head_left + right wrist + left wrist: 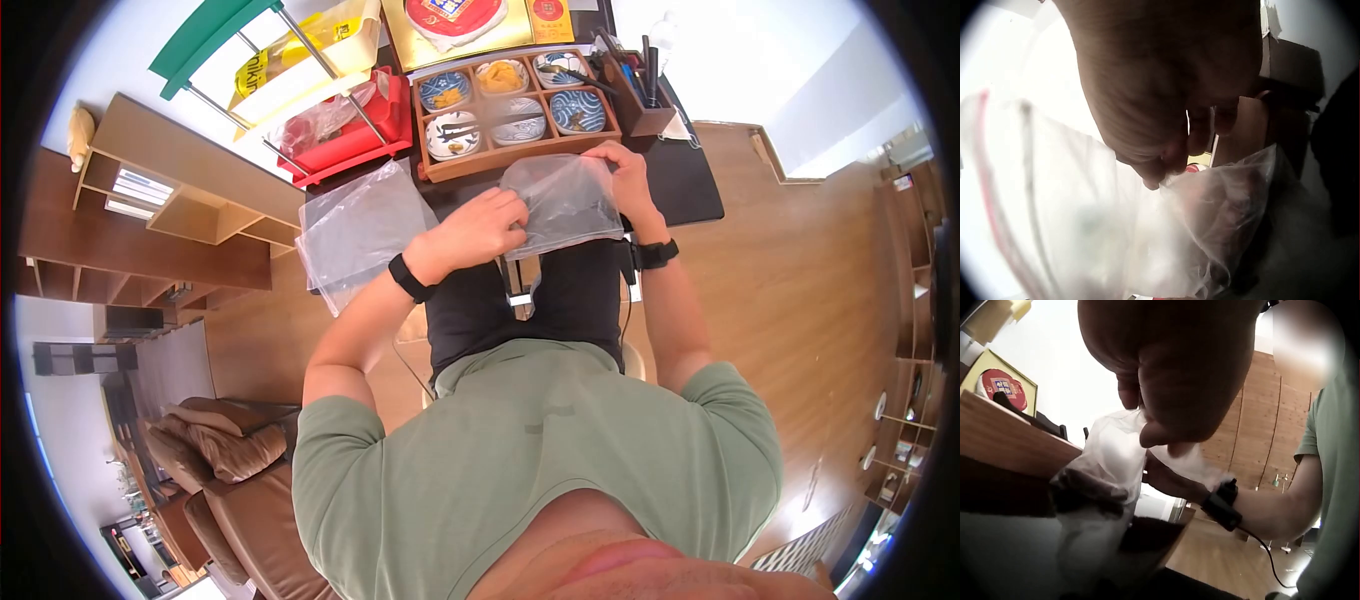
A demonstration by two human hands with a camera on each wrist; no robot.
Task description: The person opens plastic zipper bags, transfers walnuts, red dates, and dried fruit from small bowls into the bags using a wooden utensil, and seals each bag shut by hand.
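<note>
A clear plastic bag (565, 205) is stretched between both hands over the lap, at the table's front edge. The left hand (478, 228) pinches its left side with curled fingers; in the left wrist view this hand (1172, 375) grips the bag's film (1113, 447). At the bag's upper right corner, the right hand (628, 180) pinches the film between thumb and fingers. The right wrist view shows the right hand (1160, 94) with fingertips on the bag (1216, 212), and a red line along the film at left. More clear bags (365, 230) lie beside the left forearm.
Behind the bag stands a wooden compartment tray (470, 164) with several small patterned bowls. A red bin (350, 140) and a green-handled rack (215, 40) are at left. A pen box (648, 118) stands at right on the black table (690, 185). A gold box (520, 30) lies behind.
</note>
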